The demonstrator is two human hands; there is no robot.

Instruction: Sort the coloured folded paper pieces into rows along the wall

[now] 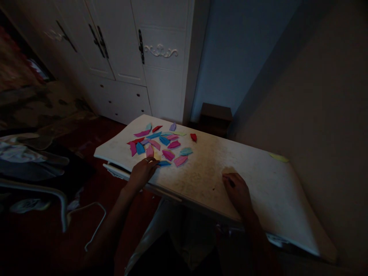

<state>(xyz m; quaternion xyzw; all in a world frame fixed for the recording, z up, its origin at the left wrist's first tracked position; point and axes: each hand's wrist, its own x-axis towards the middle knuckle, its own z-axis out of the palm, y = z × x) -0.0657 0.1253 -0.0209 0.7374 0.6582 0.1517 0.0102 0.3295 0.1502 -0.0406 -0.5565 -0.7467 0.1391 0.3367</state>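
Note:
Folded paper pieces in pink, blue, red, teal and purple lie scattered over the left half of the white table (204, 168). My left hand (143, 171) is at the near side of this group, its fingertips pinched at the left end of a blue folded paper piece (165, 163). Just beyond those fingers lies a light pink piece (150, 150). Over the table's middle right, my right hand (238, 189) is curled with thumb and fingertips together. Whatever it may hold is too dark to make out.
A yellow-green paper piece (278, 157) lies at the table's far right edge, beside the wall. A red piece (193, 137) sits apart from the others. Behind the table stand a white wardrobe (166, 84) and a brown box-shaped piece of furniture (216, 113). A metal-framed chair (61, 199) is at left.

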